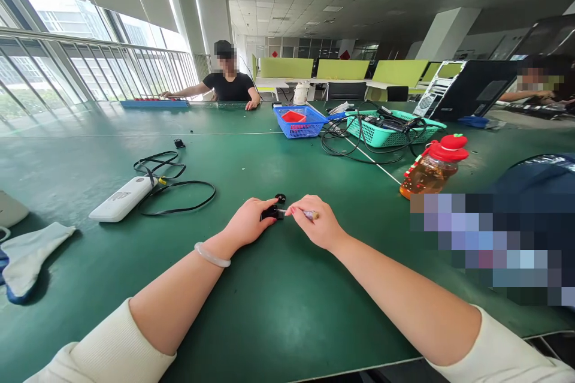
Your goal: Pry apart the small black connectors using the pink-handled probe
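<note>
My left hand, with a pale bangle at its wrist, grips a small black part on the green table between thumb and fingers. Closed around a slim pen-like tool is my right hand. The tool's thin tip points left and meets or nearly meets the black part; I cannot tell which. Just beyond my left fingertips lies a small round glossy black piece. My fingers partly cover the black part, so its exact kind is hidden.
A white power bank with a black cable lies left, near a pale glove. Ahead stand a blue basket and a green basket of cables. A red-lidded bottle stands right. A person sits across.
</note>
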Demonstrator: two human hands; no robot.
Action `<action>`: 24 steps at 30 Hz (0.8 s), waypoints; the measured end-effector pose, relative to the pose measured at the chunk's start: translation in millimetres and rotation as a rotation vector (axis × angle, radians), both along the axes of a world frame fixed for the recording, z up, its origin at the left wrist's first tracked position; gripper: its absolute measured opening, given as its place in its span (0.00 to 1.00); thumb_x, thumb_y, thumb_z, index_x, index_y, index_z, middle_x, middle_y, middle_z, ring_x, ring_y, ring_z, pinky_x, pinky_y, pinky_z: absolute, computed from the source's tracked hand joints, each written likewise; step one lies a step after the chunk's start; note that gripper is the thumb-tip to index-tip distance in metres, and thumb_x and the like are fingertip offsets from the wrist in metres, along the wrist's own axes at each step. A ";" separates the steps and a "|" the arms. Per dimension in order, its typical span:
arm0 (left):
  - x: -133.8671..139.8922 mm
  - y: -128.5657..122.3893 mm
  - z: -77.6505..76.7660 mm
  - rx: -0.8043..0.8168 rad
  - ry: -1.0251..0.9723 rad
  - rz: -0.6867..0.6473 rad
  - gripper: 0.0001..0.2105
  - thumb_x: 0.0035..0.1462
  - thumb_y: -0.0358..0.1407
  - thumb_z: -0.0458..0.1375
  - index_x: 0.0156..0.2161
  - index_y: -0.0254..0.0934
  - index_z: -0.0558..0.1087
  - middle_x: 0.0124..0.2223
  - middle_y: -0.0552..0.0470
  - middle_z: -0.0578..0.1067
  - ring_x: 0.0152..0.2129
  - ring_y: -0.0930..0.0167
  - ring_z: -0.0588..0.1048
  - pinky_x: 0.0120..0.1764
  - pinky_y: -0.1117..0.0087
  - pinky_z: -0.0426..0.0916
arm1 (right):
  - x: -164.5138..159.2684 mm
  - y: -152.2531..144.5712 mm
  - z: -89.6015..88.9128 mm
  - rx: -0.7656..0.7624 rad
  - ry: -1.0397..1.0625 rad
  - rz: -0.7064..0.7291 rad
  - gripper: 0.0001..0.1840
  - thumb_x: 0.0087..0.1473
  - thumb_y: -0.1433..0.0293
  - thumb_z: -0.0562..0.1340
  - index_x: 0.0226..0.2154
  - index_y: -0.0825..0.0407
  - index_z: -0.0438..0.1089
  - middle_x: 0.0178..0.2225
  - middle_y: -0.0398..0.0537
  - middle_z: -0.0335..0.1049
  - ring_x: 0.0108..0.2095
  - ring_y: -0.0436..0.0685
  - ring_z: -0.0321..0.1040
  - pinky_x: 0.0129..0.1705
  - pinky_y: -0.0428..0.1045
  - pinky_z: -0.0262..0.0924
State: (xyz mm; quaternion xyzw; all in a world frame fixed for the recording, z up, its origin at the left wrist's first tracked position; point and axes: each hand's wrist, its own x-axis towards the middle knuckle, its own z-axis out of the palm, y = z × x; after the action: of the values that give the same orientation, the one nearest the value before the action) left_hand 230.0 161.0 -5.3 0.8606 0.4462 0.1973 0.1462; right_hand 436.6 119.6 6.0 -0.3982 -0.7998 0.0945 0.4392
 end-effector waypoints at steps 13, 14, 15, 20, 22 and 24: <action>0.9 -1.0 1.4 -0.010 0.005 0.002 0.23 0.57 0.38 0.58 0.59 0.43 0.68 0.48 0.48 0.78 0.45 0.61 0.73 0.50 0.61 0.68 | 6.0 10.2 -6.2 -0.383 0.297 -0.105 0.21 0.59 0.56 0.54 0.25 0.50 0.73 0.21 0.43 0.67 0.24 0.54 0.65 0.25 0.48 0.57; 1.0 -0.9 1.6 -0.019 0.009 0.007 0.23 0.57 0.38 0.58 0.59 0.43 0.68 0.48 0.48 0.78 0.46 0.61 0.73 0.50 0.61 0.68 | 5.0 10.2 -6.6 -0.385 0.270 -0.101 0.20 0.58 0.57 0.54 0.25 0.50 0.74 0.21 0.43 0.69 0.24 0.54 0.66 0.25 0.48 0.57; 1.0 -0.6 1.6 -0.026 0.015 0.010 0.23 0.57 0.38 0.58 0.59 0.43 0.68 0.48 0.48 0.78 0.46 0.61 0.72 0.50 0.60 0.68 | 4.0 9.8 -6.8 -0.367 0.242 -0.094 0.19 0.58 0.58 0.54 0.26 0.50 0.74 0.22 0.43 0.70 0.24 0.54 0.67 0.26 0.48 0.58; 1.4 -0.7 1.0 -0.032 0.026 0.044 0.24 0.57 0.39 0.59 0.59 0.44 0.68 0.46 0.47 0.78 0.45 0.61 0.73 0.49 0.60 0.68 | 0.6 4.7 -3.1 -0.121 0.094 -0.050 0.16 0.59 0.67 0.55 0.26 0.48 0.75 0.26 0.44 0.76 0.29 0.56 0.70 0.39 0.52 0.60; 1.8 -1.3 0.9 -0.037 0.026 0.083 0.25 0.56 0.40 0.60 0.59 0.44 0.68 0.44 0.46 0.77 0.44 0.61 0.73 0.48 0.61 0.69 | 1.0 2.6 -1.3 -0.068 0.100 -0.076 0.17 0.60 0.67 0.55 0.24 0.48 0.75 0.24 0.44 0.75 0.29 0.56 0.70 0.41 0.53 0.60; 2.2 -1.8 1.2 -0.043 0.027 0.103 0.25 0.56 0.40 0.60 0.59 0.45 0.68 0.44 0.46 0.76 0.43 0.61 0.74 0.47 0.61 0.69 | 2.0 1.4 -0.1 -0.058 0.125 -0.099 0.20 0.61 0.66 0.54 0.22 0.48 0.74 0.21 0.44 0.72 0.30 0.57 0.70 0.39 0.52 0.60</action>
State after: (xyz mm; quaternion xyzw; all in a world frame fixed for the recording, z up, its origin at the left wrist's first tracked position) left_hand 232.2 159.2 -4.2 0.8357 0.4960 0.1831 0.1483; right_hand 438.6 121.0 6.0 -0.4431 -0.7471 0.1205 0.4806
